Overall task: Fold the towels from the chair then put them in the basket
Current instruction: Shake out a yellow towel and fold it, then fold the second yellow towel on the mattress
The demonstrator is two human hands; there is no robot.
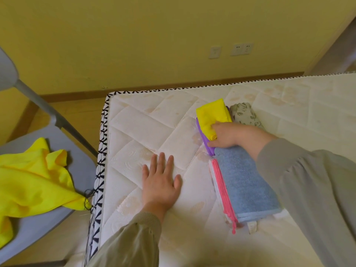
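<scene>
A folded yellow towel [212, 114] lies on a folded purple towel [204, 139] on the white mattress [146, 128]. My right hand [231, 134] grips the near end of this pair, thumb under, fingers over the yellow one. Just nearer lies a folded blue towel [244, 180] on top of pink [223, 189] and white folded towels. A grey leaf-patterned folded cloth [244, 114] sits behind my right hand. My left hand [160, 180] rests flat and open on the bare mattress. An unfolded yellow towel [32, 182] is crumpled on the grey chair [44, 224] at left.
The mattress's patterned edge [101, 151] runs beside the chair. A yellow wall with sockets [241, 49] and a wooden skirting stand behind. The chair's grey frame [48, 110] slants up at left. No basket is in view.
</scene>
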